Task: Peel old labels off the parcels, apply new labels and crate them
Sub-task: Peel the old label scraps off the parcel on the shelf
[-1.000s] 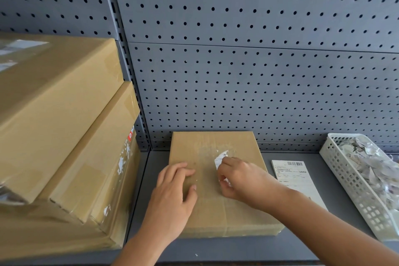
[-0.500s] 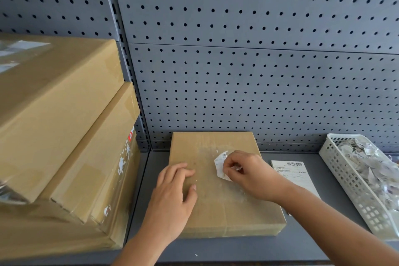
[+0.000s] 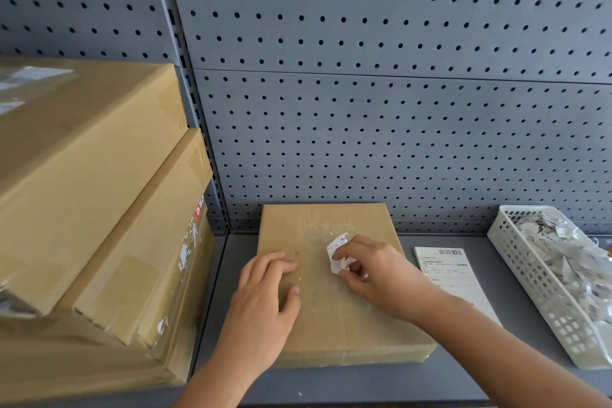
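A flat cardboard parcel [image 3: 334, 318] lies on the grey shelf [image 3: 364, 384] in front of the pegboard. My left hand [image 3: 265, 301] rests flat on its left side, fingers spread. My right hand [image 3: 374, 272] pinches a crumpled scrap of the old white label [image 3: 336, 253], lifted off the parcel's top. Glue residue marks the cardboard where the label sat. A new printed label [image 3: 447, 272] with a barcode lies on the shelf just right of the parcel.
A white slotted basket [image 3: 543, 288] at the far right holds several torn label scraps. Stacked larger cardboard boxes [image 3: 92, 209] fill the left side, leaning over the shelf. The grey pegboard wall [image 3: 364, 109] stands directly behind.
My right hand has pulled the label scrap further up and back, crumpling it between the fingers. My left hand has stayed in place on the parcel.
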The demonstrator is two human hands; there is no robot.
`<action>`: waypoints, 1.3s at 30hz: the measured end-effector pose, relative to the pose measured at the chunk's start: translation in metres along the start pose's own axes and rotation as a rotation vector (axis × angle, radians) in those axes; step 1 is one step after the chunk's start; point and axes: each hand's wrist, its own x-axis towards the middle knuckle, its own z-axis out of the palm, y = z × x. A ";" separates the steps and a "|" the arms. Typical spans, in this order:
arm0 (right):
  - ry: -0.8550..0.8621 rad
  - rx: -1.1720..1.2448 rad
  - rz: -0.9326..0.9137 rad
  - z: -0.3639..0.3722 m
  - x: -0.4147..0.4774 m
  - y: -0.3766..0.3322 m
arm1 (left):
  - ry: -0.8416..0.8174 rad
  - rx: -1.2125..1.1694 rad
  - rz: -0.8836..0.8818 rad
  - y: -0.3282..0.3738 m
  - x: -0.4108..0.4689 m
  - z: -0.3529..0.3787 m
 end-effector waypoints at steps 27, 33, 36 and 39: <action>0.528 0.758 0.310 -0.047 0.029 0.006 | -0.021 0.001 -0.009 0.000 0.000 -0.001; 0.511 0.824 0.349 -0.057 0.018 0.009 | -0.030 0.025 -0.018 -0.001 0.002 -0.002; 0.508 0.846 0.375 -0.064 0.005 0.011 | -0.042 0.031 -0.019 0.001 0.003 -0.003; 0.450 0.923 0.390 -0.073 -0.010 0.020 | -0.049 0.036 -0.023 -0.001 0.003 -0.004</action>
